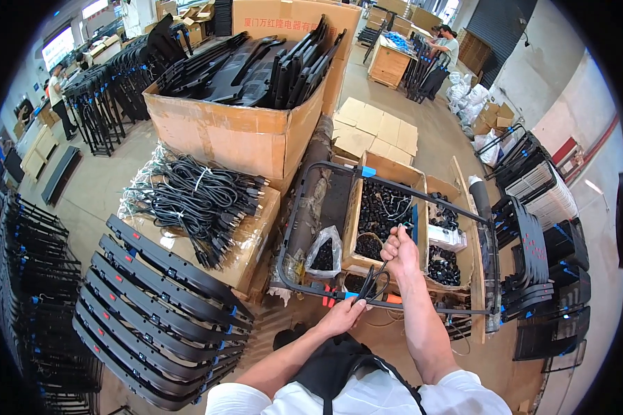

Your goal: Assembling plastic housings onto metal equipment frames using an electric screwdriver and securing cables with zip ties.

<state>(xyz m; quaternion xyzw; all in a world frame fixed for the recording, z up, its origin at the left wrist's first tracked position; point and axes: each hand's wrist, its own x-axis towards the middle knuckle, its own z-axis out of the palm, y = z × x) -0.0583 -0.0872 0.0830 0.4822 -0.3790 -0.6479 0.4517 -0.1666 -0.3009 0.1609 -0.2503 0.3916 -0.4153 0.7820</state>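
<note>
A black tubular frame (299, 207) with blue pieces lies across the bench in front of me. Near its lower bar, my left hand (346, 317) is closed around a looped black cable (372, 282). The cable rises toward my right hand (401, 252), which is clenched above the frame's opening with the cable at its fingers; a thin light end pokes out above the fist. Beneath the frame stands a wooden bin (351, 242) of small black parts (384, 207). A clear plastic bag (324, 252) of dark bits lies left of it.
At the left, bundled black power cords (197, 194) lie on a carton (263, 228), beside stacked curved black panels (152, 290). A large carton (218, 128) of black plastic parts stands behind. Another parts bin (471, 238) is at the right. Two people (450, 45) (57, 93) stand farther off.
</note>
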